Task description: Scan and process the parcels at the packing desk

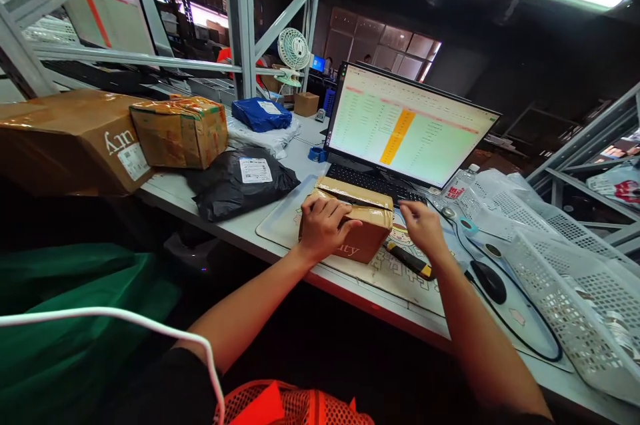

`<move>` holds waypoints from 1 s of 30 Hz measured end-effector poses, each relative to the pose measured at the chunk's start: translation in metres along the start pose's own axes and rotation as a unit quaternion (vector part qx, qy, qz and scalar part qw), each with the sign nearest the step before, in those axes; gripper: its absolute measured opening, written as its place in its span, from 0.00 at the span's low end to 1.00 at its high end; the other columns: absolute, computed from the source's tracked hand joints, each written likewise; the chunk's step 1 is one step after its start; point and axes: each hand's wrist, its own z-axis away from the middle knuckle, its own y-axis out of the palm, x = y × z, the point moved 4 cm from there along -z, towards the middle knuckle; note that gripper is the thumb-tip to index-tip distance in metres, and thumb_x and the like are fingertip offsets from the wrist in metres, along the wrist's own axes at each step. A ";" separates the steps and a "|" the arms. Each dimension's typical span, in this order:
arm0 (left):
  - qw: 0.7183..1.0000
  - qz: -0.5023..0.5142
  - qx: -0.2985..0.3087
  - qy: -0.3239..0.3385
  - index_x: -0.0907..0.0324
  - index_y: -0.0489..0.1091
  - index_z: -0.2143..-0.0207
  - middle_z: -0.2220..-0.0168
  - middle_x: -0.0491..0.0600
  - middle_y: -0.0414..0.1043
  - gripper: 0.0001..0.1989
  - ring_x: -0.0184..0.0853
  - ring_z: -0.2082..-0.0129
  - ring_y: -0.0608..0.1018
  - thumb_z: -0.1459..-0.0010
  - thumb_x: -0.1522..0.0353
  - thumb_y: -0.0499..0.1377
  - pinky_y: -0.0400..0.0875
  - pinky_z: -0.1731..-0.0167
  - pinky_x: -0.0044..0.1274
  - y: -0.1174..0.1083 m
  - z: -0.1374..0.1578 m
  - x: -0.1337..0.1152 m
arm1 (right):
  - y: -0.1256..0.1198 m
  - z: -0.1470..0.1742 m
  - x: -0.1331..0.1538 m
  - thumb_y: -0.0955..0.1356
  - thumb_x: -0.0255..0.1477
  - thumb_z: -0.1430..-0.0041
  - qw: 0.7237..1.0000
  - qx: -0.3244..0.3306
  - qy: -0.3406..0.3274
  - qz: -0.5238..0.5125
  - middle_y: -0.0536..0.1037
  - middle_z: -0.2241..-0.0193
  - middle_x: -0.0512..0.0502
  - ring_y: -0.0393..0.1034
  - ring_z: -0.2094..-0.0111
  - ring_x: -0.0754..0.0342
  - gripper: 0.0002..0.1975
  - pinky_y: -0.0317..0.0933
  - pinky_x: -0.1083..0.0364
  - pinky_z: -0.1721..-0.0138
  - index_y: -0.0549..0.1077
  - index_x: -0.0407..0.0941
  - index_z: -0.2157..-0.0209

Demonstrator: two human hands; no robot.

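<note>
A brown cardboard box (367, 240) sits on the desk mat in front of the keyboard, its taped top split by a long dark gap. My left hand (323, 222) grips the box at its left side, fingers curled over the top flap near the gap and thumb along the front edge. Just off the box's right end, my right hand (423, 228) is closed, thumb and fingers together; whether anything is between them is hidden. Below that hand lies a black and yellow utility knife (410, 261) on the mat.
Left on the desk are a black plastic parcel (235, 188), a taped carton (177, 135), a larger carton (65, 135) and a blue parcel (261, 114). A monitor (405, 128) stands behind the box. To the right are a mouse (489, 282), its cable and white baskets (560, 298).
</note>
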 end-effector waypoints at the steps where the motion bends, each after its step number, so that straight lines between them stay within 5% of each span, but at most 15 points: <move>1: 1.000 0.003 0.004 0.000 0.54 0.79 0.56 0.59 0.51 0.83 0.15 0.46 0.54 0.76 0.27 0.54 0.61 0.57 0.45 0.40 0.000 0.000 0.000 | -0.007 -0.014 0.011 0.61 0.40 0.25 0.999 -0.003 -0.015 -0.031 0.81 0.45 0.34 0.77 0.48 0.43 0.24 0.71 0.44 0.45 0.80 0.43 0.43; 5: 1.000 0.014 0.018 -0.009 0.54 0.80 0.57 0.59 0.51 0.83 0.13 0.46 0.53 0.75 0.28 0.55 0.62 0.58 0.45 0.40 -0.002 0.001 0.001 | -0.007 -0.055 0.053 0.74 0.49 0.37 0.989 0.084 -0.081 -0.094 0.84 0.53 0.40 0.77 0.54 0.46 0.24 0.68 0.52 0.51 0.84 0.45 0.52; 10: 0.998 -0.008 0.064 0.012 0.53 0.80 0.56 0.56 0.53 0.82 0.12 0.48 0.51 0.75 0.28 0.57 0.62 0.60 0.45 0.42 -0.016 -0.006 -0.007 | 0.006 -0.095 0.046 0.60 0.52 0.25 0.998 0.054 0.010 -0.028 0.77 0.75 0.44 0.67 0.71 0.52 0.33 0.56 0.54 0.67 0.78 0.42 0.73; 15: 0.978 -0.020 0.196 0.072 0.55 0.80 0.56 0.55 0.55 0.78 0.18 0.49 0.50 0.76 0.30 0.51 0.62 0.66 0.46 0.40 -0.025 -0.040 -0.006 | 0.028 -0.119 0.029 0.64 0.47 0.26 0.991 0.104 0.081 0.012 0.81 0.72 0.41 0.70 0.70 0.52 0.29 0.54 0.55 0.67 0.80 0.43 0.73; 21: 0.969 -0.060 0.240 0.002 0.61 0.80 0.57 0.58 0.61 0.80 0.18 0.51 0.55 0.79 0.29 0.55 0.62 0.70 0.56 0.37 -0.019 -0.100 -0.008 | 0.032 -0.117 0.026 0.64 0.49 0.26 0.987 0.127 0.097 0.008 0.82 0.71 0.39 0.71 0.70 0.51 0.31 0.54 0.54 0.68 0.83 0.41 0.71; 25: 0.977 -0.066 0.201 0.023 0.58 0.77 0.61 0.62 0.59 0.79 0.18 0.49 0.60 0.80 0.25 0.56 0.54 0.69 0.61 0.36 -0.043 -0.072 -0.041 | 0.031 -0.115 0.025 0.63 0.50 0.26 0.987 0.126 0.103 0.003 0.83 0.69 0.39 0.72 0.69 0.51 0.31 0.54 0.55 0.68 0.85 0.41 0.67; 27: 0.966 -0.047 0.242 0.075 0.56 0.76 0.61 0.64 0.56 0.79 0.18 0.48 0.63 0.81 0.25 0.56 0.53 0.67 0.67 0.34 -0.055 -0.041 -0.057 | 0.032 -0.115 0.025 0.63 0.50 0.26 0.987 0.123 0.105 0.000 0.84 0.67 0.38 0.72 0.68 0.51 0.31 0.53 0.55 0.68 0.85 0.41 0.67; 30: 0.942 -0.013 0.329 0.069 0.54 0.76 0.60 0.66 0.54 0.80 0.17 0.49 0.66 0.82 0.25 0.60 0.49 0.67 0.69 0.34 -0.064 -0.021 -0.058 | 0.033 -0.116 0.026 0.64 0.50 0.26 0.987 0.119 0.106 -0.004 0.84 0.66 0.38 0.72 0.67 0.51 0.30 0.53 0.55 0.68 0.84 0.41 0.67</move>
